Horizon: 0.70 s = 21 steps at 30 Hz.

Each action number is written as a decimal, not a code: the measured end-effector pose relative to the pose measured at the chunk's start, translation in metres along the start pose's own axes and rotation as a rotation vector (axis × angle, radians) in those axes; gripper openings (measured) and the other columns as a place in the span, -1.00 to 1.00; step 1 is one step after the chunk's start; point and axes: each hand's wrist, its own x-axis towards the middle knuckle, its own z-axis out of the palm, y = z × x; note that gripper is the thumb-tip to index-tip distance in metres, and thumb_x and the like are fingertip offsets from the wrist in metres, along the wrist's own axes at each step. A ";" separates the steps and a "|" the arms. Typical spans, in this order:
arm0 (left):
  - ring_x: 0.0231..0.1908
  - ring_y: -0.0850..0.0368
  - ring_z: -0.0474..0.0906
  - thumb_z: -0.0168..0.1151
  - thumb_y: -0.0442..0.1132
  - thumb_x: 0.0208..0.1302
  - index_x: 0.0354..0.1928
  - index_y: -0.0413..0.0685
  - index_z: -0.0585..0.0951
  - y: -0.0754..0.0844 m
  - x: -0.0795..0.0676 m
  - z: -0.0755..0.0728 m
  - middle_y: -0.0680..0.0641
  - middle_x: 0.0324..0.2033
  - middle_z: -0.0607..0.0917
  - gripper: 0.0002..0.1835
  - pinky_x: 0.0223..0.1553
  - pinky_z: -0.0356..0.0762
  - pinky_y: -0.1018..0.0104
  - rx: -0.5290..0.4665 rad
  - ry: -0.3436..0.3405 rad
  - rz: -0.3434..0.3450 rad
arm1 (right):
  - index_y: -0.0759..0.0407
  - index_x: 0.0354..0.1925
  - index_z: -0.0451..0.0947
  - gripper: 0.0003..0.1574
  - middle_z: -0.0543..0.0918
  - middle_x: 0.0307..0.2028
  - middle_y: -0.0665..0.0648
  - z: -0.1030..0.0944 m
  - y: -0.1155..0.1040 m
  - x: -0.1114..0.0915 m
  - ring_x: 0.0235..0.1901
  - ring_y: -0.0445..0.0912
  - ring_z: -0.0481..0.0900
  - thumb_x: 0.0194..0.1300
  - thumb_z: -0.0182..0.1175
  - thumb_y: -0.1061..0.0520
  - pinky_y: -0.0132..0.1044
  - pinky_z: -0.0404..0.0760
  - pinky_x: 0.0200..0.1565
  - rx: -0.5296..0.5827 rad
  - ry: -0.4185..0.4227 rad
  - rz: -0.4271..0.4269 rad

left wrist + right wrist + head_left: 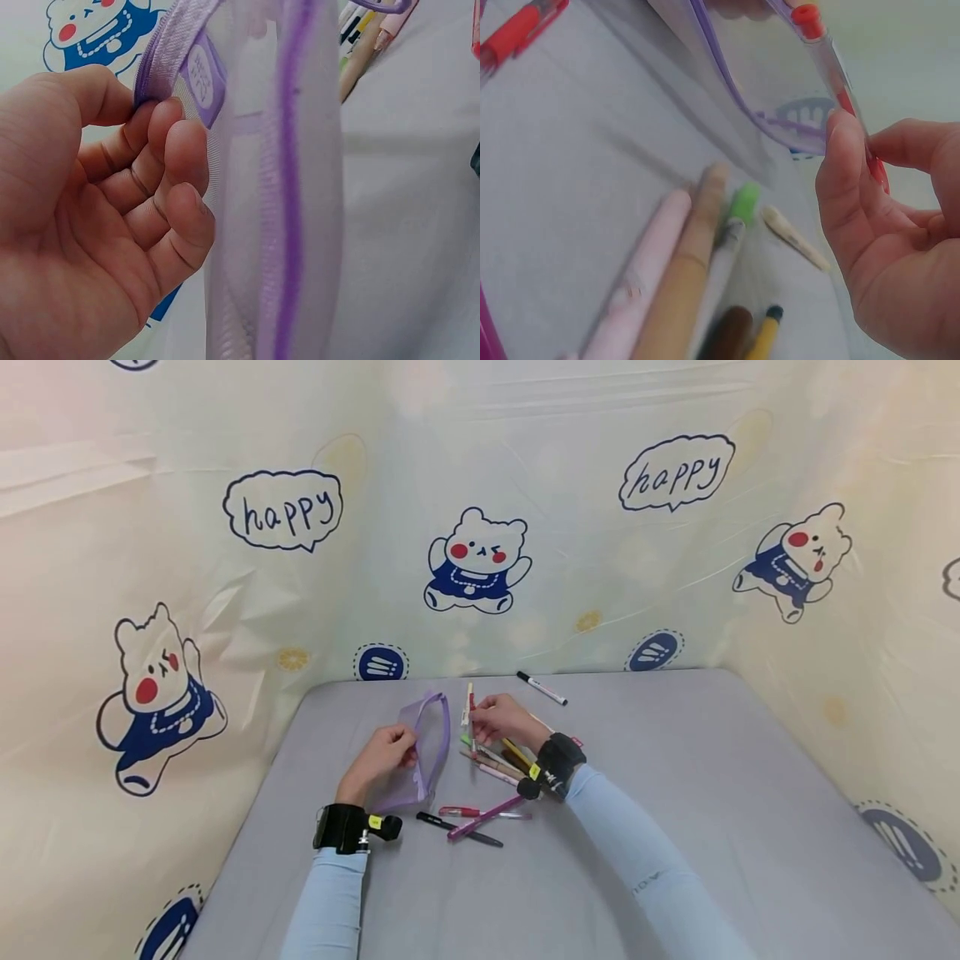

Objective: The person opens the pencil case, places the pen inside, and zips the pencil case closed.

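My left hand point(386, 752) pinches the zippered edge of a see-through purple pencil pouch point(289, 187) between thumb and forefinger. The pouch stands up from the table with its mouth spread apart, facing my right hand. Between the thumb and forefinger of my right hand point(506, 720) is a clear-barrelled red pen point(840, 90), held at a slant beside the pouch's rim. Below that hand lies a loose group of pens: a pink one point(641, 285), a tan one point(682, 277), a green-tipped one point(744, 201), a brown one point(731, 334) and a yellow one point(765, 336).
In front of the pouch, a purple pen point(487, 818) crosses a black pen point(480, 837) and another red pen point(459, 812). A black-capped white marker point(542, 688) lies near the back edge of the grey table point(675, 793). A printed curtain point(570, 568) hangs around it.
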 end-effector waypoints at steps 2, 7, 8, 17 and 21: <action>-0.46 0.09 0.52 -0.01 -0.14 0.49 -0.30 -0.24 0.52 -0.001 -0.001 0.000 -0.07 -0.47 0.59 -0.70 -0.38 0.52 0.31 -0.004 0.002 -0.001 | 0.39 -0.01 0.48 -0.64 0.63 -0.53 0.08 0.006 -0.001 0.002 -0.63 -0.19 0.57 0.41 0.14 0.10 -0.32 0.62 -0.48 -0.005 0.003 0.002; -0.45 0.08 0.53 -0.02 -0.15 0.49 -0.23 -0.33 0.52 -0.002 -0.003 -0.001 -0.09 -0.45 0.60 -0.67 -0.37 0.53 0.31 -0.006 0.008 -0.020 | 0.39 -0.04 0.49 -0.68 0.62 -0.57 0.09 0.023 -0.002 0.008 -0.67 -0.18 0.57 0.41 0.12 0.14 -0.31 0.62 -0.52 0.007 -0.022 0.019; -0.45 0.08 0.52 -0.02 -0.15 0.49 -0.24 -0.32 0.52 -0.001 -0.003 -0.001 -0.09 -0.45 0.60 -0.68 -0.37 0.53 0.31 -0.003 0.010 -0.023 | 0.41 -0.02 0.47 -0.67 0.62 -0.58 0.09 0.026 -0.002 0.009 -0.67 -0.17 0.57 0.41 0.12 0.15 -0.30 0.61 -0.52 0.016 -0.029 0.023; -0.47 0.11 0.52 -0.01 -0.16 0.48 -0.36 -0.18 0.50 0.002 0.000 0.000 -0.06 -0.48 0.60 -0.72 -0.39 0.52 0.32 -0.011 0.004 -0.016 | 0.33 -0.08 0.45 -0.75 0.62 -0.55 0.09 0.042 -0.010 0.014 -0.67 -0.18 0.57 0.43 0.09 0.14 -0.34 0.59 -0.57 0.027 -0.031 0.009; -0.48 0.11 0.51 -0.02 -0.16 0.48 -0.37 -0.19 0.51 0.004 0.001 0.001 -0.05 -0.49 0.59 -0.71 -0.39 0.51 0.32 -0.012 0.004 -0.014 | 0.34 -0.07 0.45 -0.75 0.61 -0.54 0.09 0.045 -0.011 0.016 -0.66 -0.17 0.58 0.44 0.09 0.14 -0.35 0.60 -0.56 0.043 -0.037 0.007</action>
